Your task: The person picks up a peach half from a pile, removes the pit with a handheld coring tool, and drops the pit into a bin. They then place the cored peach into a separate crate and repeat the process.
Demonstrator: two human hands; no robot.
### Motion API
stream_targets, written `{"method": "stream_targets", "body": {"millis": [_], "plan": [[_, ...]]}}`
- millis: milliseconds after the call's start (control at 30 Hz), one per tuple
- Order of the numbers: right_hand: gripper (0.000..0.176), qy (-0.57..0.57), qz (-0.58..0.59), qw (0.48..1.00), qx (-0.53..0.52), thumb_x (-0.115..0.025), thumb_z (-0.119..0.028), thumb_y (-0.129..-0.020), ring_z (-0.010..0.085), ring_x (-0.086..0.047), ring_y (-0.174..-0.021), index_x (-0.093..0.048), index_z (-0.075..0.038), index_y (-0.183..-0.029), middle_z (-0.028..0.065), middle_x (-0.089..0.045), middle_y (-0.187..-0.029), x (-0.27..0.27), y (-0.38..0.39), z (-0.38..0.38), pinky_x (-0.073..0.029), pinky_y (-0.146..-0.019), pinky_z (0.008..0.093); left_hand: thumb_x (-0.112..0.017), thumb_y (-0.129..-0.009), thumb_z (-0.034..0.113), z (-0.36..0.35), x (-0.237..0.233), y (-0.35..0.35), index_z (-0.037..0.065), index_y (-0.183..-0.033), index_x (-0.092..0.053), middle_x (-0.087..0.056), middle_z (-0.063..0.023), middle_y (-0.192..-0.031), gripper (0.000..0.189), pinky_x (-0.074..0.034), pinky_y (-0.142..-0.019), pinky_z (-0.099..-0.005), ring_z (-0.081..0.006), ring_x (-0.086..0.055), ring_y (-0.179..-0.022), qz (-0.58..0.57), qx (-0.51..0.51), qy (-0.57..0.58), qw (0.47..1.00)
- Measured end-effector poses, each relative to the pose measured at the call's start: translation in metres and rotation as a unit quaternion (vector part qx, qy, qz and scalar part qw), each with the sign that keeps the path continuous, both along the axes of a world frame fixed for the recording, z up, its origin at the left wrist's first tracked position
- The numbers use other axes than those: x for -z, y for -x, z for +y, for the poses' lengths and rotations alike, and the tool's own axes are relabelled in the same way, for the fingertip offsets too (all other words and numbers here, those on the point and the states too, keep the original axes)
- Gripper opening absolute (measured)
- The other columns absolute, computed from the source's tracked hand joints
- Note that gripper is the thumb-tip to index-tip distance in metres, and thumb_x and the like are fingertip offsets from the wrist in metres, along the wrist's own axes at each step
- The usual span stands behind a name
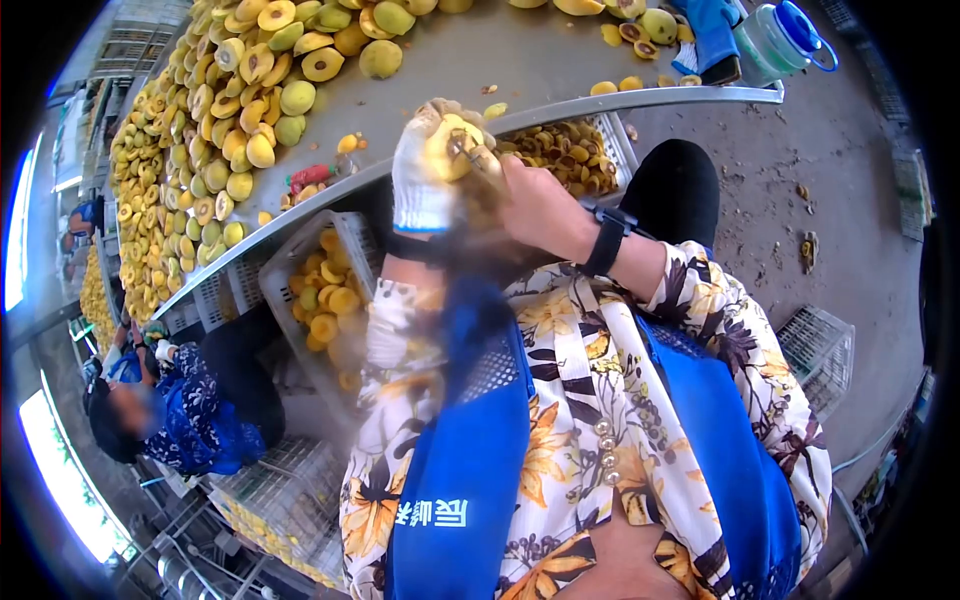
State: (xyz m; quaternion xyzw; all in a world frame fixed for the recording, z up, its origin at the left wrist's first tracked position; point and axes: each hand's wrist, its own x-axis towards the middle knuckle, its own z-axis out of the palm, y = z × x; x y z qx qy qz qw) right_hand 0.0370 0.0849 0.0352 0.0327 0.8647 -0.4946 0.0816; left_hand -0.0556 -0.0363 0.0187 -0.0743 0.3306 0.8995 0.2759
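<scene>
In the head view, my left hand wears a white knitted glove and is closed around a halved yellow peach, its cut face showing. My bare right hand has a dark watch on its wrist and grips a small pitting tool. The tool's metal tip touches the middle of the peach half; its handle is partly hidden by my fingers. Both hands are over the near edge of a metal table. Below them is a crate holding brown-yellow pits or scraps.
Halved peaches are heaped on the table's left side. A crate of peach halves stands below the edge. A co-worker sits at left. A clear blue-lidded bottle and blue glove lie upper right. An off-white crate is on the floor.
</scene>
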Motion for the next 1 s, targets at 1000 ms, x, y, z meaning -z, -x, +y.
{"method": "stream_targets", "body": {"millis": [1000], "plan": [[0.024,0.073,-0.066,0.994,-0.055,-0.055,-0.019,-0.085,0.0271,-0.062,-0.054,-0.053,0.005,-0.089,0.0194,-0.061,-0.067,0.026,0.006,-0.002,-0.049,-0.052,0.0361,-0.046,-0.091,0.028,-0.004,0.015,0.004,0.002,-0.097,-0.052,-0.058,-0.0158,-0.081,0.027,-0.052,-0.065,-0.0389,-0.0285,-0.059,-0.07,0.102,0.022,0.122,0.987]]}}
